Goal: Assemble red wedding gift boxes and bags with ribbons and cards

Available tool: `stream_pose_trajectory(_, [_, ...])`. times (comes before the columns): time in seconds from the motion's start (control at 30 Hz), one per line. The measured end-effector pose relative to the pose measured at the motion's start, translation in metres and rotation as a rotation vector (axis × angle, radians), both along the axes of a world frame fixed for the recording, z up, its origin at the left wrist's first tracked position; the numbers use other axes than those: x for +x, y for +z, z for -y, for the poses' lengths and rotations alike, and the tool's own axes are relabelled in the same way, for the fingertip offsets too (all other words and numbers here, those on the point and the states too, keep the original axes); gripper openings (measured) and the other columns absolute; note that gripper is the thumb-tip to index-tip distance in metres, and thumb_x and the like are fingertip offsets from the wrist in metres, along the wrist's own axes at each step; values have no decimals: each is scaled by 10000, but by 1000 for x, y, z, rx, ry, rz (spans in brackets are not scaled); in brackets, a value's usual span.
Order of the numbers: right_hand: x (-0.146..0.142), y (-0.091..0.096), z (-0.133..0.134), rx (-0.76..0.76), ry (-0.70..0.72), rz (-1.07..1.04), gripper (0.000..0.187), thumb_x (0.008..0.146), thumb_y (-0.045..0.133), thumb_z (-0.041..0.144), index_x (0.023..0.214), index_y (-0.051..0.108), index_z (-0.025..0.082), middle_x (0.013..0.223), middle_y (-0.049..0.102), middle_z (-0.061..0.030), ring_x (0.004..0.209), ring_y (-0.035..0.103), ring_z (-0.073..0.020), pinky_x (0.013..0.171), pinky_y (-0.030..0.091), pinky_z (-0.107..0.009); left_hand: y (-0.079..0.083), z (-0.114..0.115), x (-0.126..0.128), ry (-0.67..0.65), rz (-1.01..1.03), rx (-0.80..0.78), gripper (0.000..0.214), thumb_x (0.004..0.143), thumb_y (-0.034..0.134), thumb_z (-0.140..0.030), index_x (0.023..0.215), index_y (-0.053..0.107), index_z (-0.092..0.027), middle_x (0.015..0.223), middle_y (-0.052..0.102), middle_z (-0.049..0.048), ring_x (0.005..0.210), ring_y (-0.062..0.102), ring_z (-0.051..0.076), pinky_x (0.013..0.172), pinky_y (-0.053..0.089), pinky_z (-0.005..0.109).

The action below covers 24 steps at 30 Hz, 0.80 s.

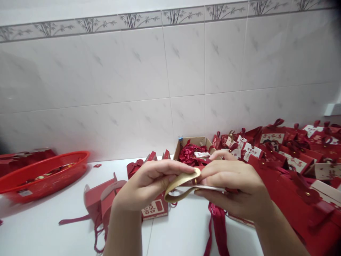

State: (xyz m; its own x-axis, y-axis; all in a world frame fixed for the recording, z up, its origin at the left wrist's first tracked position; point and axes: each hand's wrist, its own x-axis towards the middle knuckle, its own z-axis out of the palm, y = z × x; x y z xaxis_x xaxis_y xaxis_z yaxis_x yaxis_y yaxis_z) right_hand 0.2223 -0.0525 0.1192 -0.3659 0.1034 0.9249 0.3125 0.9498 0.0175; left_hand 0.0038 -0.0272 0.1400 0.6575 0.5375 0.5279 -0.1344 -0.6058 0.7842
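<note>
In front of me, my left hand (156,177) pinches a gold strap (177,186) between thumb and fingers, and the strap bends into a loop. My right hand (230,179) grips a thin flat card (210,187), seen edge-on, close to the strap's end. A small gold-coloured rivet (195,181) shows between the two hands. Below the right hand hang dark red ribbons (218,227); what holds their upper end is hidden. Behind the left hand lies a red box with a printed cream label (153,209), partly covered.
A red plastic basin (66,174) with small wrapped items stands left. Unfolded red boxes (97,199) lie nearer. A cardboard box (183,142) of red ribbons sits by the tiled wall (128,74). Many finished-looking red gift boxes (293,153) crowd the right.
</note>
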Motion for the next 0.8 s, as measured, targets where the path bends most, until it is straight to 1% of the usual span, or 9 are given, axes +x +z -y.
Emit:
stream_pose_trajectory(0.07, [-1, 0, 1, -8, 17, 1, 133, 794, 704, 124, 771, 585, 177, 761, 719, 33, 667, 667, -77, 811, 404, -316, 0, -1, 1, -8, 21, -21, 238, 840, 630, -112, 977, 762, -256, 956, 743, 93, 873, 711, 205, 773, 591, 297])
stream_pose_trajectory(0.17, [-2, -1, 2, -39, 34, 8, 133, 785, 712, 130, 790, 592, 186, 767, 719, 43, 672, 672, -79, 847, 405, -316, 1, -1, 9, 80, 77, -2, 198, 708, 760, -94, 799, 787, -268, 884, 726, 76, 762, 700, 178, 687, 593, 269])
stream_pose_trajectory(0.23, [-3, -2, 2, -62, 56, 5, 134, 784, 716, 145, 787, 588, 186, 748, 712, 46, 660, 666, -79, 866, 407, -322, 1, 0, 15, 140, 112, -41, 177, 664, 797, -115, 771, 788, -255, 877, 719, 78, 731, 687, 165, 646, 585, 246])
stream_pose_trajectory(0.3, [-2, -1, 3, -76, 78, -11, 138, 782, 719, 148, 781, 584, 179, 738, 706, 40, 655, 661, -79, 870, 413, -326, 1, 2, 20, 160, 117, -121, 142, 661, 802, -135, 761, 789, -235, 822, 725, 73, 677, 678, 147, 595, 570, 212])
stream_pose_trajectory(0.37, [-2, 0, 3, -82, 86, -28, 138, 777, 716, 133, 777, 583, 170, 732, 701, 29, 653, 657, -82, 853, 429, -320, 1, 5, 23, 151, 109, -192, 107, 677, 792, -146, 759, 788, -216, 755, 728, 65, 624, 671, 135, 555, 555, 189])
stream_pose_trajectory(0.43, [-3, 1, 3, -70, 82, -51, 124, 778, 706, 127, 775, 589, 167, 709, 687, 19, 639, 648, -86, 814, 455, -311, 2, 7, 23, 140, 113, -218, 99, 701, 776, -149, 780, 788, -206, 739, 735, 63, 617, 676, 133, 552, 550, 178])
stream_pose_trajectory(0.6, [-3, 2, 3, -51, 69, -84, 104, 784, 701, 145, 783, 600, 170, 702, 672, -1, 636, 629, -104, 736, 495, -309, 3, 8, 23, 139, 107, -186, 127, 719, 760, -134, 817, 786, -210, 788, 753, 70, 665, 697, 149, 590, 561, 189])
stream_pose_trajectory(0.7, [-2, 2, 3, -67, 75, -84, 93, 789, 697, 160, 798, 606, 179, 715, 673, -3, 637, 619, -107, 705, 502, -310, 3, 8, 25, 103, 123, -154, 101, 719, 759, -151, 796, 786, -209, 799, 751, 84, 691, 697, 176, 602, 571, 233])
stream_pose_trajectory(0.8, [-2, 2, 4, -68, 71, -76, 86, 790, 697, 164, 804, 613, 183, 719, 676, -1, 625, 612, -106, 713, 507, -319, 2, 7, 26, 64, 123, -141, 99, 731, 746, -153, 787, 785, -224, 784, 745, 79, 709, 686, 180, 618, 565, 253])
